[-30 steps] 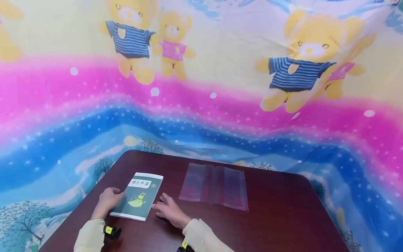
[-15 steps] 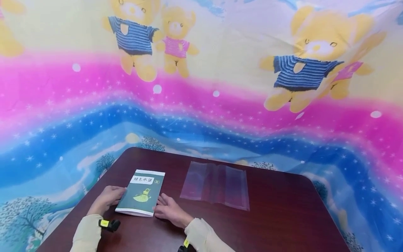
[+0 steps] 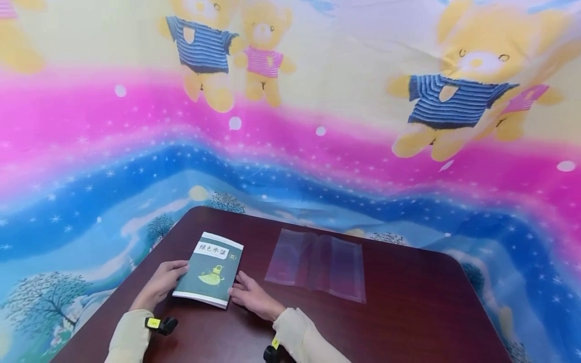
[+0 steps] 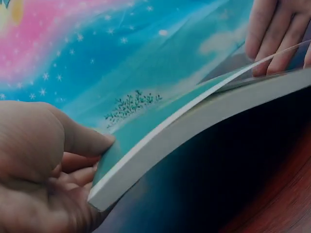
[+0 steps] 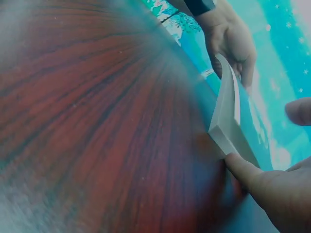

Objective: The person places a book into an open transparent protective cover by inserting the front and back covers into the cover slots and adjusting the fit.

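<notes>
Holding the book point(image 3: 209, 272) bowed over the table point(image 3: 408, 312), firmly on one side only

Pinching its left edge with the left hand point(image 3: 161, 285), with thumb over and fingers curled under; just touching its right side with the right hand point(image 3: 256, 298), with thumb at a corner and fingers loosely straight, wrapped round nothing visible. Lying left of the clear plastic sleeve point(image 3: 345, 262), well apart. Already gapping between front cover point(image 4: 146, 128) and pages point(image 4: 194, 120), so might flop open if nudged from the right. Could spring flat or twist out of the pinch if bent harder, backed only by a light touch opposite. Can't tell whether resting on the table anywhere underneath
</notes>
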### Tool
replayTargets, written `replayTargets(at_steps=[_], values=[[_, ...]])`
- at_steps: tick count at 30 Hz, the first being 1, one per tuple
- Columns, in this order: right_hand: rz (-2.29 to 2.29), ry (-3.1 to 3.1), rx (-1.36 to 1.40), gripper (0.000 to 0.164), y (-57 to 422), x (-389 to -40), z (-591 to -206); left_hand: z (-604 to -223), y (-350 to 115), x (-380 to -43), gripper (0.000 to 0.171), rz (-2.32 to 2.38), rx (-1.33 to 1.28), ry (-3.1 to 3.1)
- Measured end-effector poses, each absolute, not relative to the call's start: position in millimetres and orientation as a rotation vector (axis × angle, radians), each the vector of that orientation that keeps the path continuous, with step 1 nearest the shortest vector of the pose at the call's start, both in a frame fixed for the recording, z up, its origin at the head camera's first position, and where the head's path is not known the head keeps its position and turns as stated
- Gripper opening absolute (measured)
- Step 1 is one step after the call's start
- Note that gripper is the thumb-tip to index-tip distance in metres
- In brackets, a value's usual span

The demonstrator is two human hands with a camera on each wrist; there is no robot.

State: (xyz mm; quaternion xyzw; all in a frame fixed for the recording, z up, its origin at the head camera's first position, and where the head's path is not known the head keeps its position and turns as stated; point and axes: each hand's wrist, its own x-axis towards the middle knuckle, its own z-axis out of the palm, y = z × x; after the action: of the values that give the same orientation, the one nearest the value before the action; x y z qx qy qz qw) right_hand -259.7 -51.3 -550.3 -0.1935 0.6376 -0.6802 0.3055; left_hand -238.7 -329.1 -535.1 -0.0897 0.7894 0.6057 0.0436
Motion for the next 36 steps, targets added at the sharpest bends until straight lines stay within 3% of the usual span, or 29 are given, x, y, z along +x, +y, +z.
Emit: replayTargets(at_steps=[15,23,36], values=[[-1.944,1.658,-0.603,0.056,-34.5,-272.9,-552.7,-521.2,-289.7,-233.1,0.056,2.144,-0.074,2.238],[-2.085,1.768,-0.526,0.066,-18.2,-284.7,-551.0,-523.5,-268.8,-240.5,0.052,2.175,-0.147,2.261],[-2.049,1.979,-0.505,0.066,32.3,-307.9,-544.9,-527.3,-229.8,-268.6,0.048,2.167,-0.087,2.256]])
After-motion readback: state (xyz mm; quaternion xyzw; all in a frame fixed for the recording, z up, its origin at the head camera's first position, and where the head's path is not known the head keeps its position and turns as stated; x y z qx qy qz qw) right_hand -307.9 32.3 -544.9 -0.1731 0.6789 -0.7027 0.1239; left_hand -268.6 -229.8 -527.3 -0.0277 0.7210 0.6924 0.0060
